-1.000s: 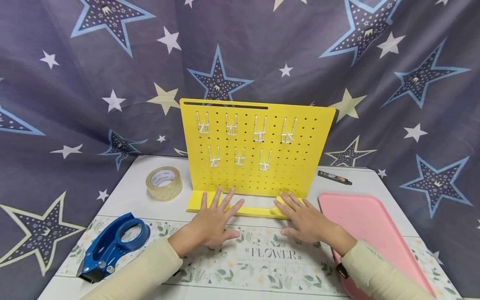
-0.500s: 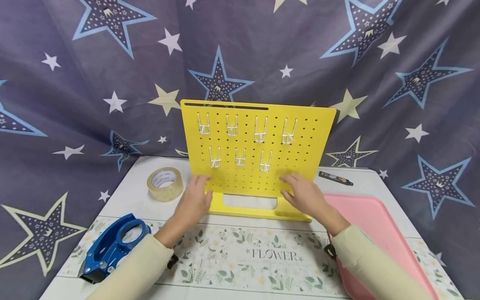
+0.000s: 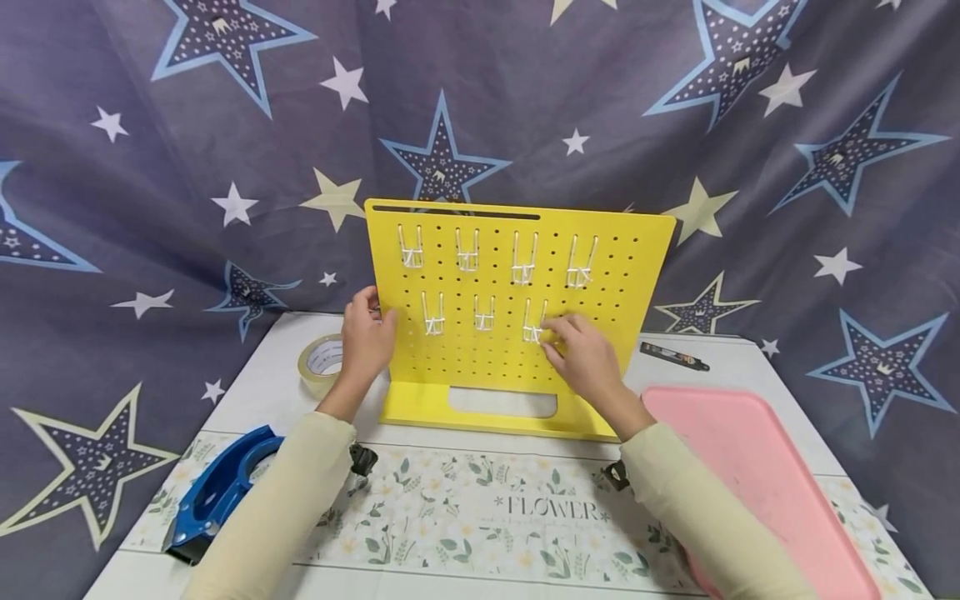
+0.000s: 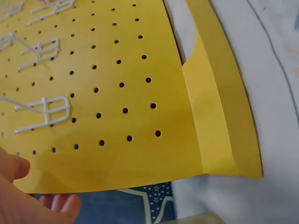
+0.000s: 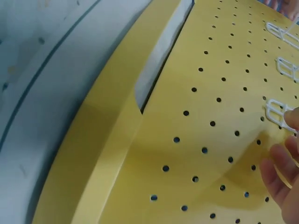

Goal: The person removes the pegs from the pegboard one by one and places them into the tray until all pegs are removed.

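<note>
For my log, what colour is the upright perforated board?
Yellow: the upright perforated board shows best in the head view.

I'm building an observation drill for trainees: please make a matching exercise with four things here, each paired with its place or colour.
1. left hand
2. tray
3. right hand
4. tape dispenser

A. blue
B. at the rightmost lower-row white wire hook
C. pink
D. at the left edge of the yellow pegboard

Right pairs: 1-D; 2-C; 3-B; 4-A

A fabric-backed tabletop workspace
Star-patterned fabric [image 3: 480, 108] hangs behind a flower-printed tablecloth [image 3: 480, 492] bearing a yellow pegboard [image 3: 495, 358] and blue tape dispenser [image 3: 206, 496].
</note>
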Demonstrator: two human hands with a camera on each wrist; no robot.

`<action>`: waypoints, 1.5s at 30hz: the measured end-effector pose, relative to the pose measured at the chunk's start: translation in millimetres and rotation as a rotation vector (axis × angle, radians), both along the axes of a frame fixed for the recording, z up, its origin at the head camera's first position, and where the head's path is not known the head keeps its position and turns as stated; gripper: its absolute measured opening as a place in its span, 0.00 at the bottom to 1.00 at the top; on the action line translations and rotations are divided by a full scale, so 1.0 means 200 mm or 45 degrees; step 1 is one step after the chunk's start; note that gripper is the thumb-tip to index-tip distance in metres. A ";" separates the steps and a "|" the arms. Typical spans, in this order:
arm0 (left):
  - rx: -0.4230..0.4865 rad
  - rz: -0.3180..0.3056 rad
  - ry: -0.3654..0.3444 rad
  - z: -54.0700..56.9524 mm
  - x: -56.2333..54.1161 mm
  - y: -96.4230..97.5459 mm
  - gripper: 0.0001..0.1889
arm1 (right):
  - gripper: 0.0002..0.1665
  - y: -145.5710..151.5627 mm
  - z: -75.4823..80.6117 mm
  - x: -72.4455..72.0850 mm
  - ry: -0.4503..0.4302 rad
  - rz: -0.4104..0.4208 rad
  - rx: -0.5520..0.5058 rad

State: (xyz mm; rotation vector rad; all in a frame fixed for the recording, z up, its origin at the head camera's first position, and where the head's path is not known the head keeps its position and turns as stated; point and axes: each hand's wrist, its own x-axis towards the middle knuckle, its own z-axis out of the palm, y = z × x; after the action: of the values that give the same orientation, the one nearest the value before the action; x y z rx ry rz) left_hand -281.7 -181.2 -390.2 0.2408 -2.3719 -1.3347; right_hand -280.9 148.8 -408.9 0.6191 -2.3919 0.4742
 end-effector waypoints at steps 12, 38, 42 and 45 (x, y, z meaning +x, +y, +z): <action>0.134 -0.012 0.080 -0.05 -0.09 -0.04 0.18 | 0.10 -0.09 -0.04 -0.04 0.060 -0.073 -0.051; 0.217 -0.125 0.029 -0.08 -0.12 -0.08 0.16 | 0.04 -0.12 -0.06 -0.06 0.163 -0.160 -0.047; 0.227 -0.128 0.019 -0.08 -0.12 -0.08 0.16 | 0.04 -0.12 -0.06 -0.06 0.164 -0.163 -0.049; 0.231 -0.133 0.016 -0.08 -0.11 -0.08 0.16 | 0.05 -0.12 -0.05 -0.06 0.182 -0.153 -0.051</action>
State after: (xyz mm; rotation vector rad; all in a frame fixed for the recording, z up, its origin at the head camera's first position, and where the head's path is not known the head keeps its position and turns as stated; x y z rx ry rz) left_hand -303.9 -197.6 -405.4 0.1612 -2.2821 -1.5973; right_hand -292.5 125.4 -419.9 0.4725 -2.2633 0.4109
